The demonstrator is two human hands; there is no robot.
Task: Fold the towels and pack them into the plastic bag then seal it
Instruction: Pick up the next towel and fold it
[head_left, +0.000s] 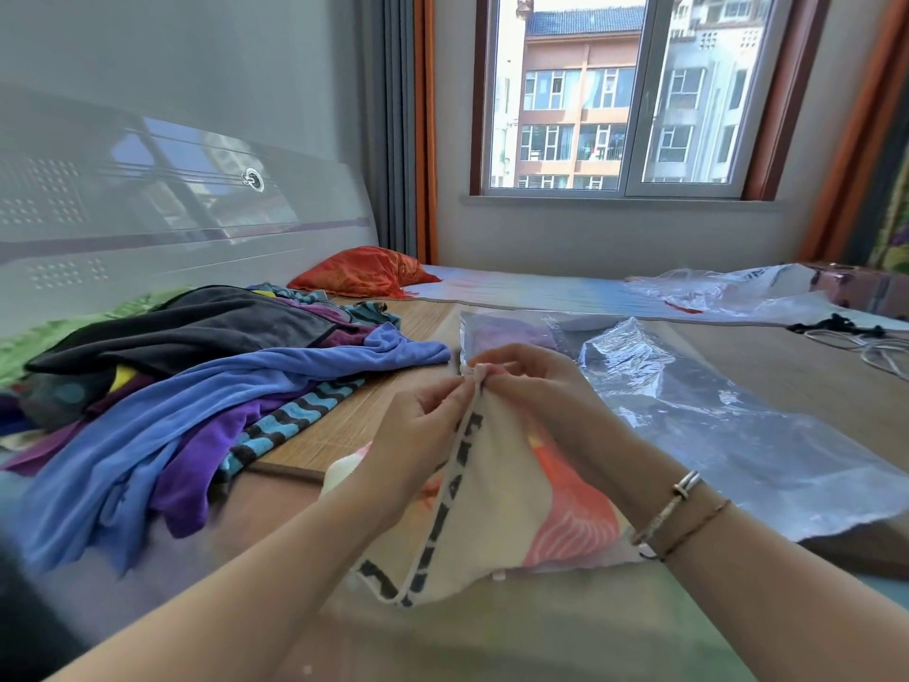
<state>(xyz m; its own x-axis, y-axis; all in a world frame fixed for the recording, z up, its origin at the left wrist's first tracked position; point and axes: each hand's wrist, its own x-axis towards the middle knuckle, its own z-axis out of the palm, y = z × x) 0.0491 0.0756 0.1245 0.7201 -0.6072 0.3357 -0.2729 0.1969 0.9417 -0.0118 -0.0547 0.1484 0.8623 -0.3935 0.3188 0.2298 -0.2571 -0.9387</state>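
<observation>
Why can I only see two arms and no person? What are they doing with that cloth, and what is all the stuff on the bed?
The camera sits on the person's head and looks forward and down, so you see only their own arms, as if through their eyes. There is just this one picture.

The left hand and the right hand both pinch the top edge of a cream towel with pink and orange patches, holding it up to fold it.

On the left lies a pile of unfolded towels: blue, purple, black and striped. On the right lies a clear plastic bag, where folded towels go. Farther back are an orange pillow and more crumpled plastic, below a window.
</observation>
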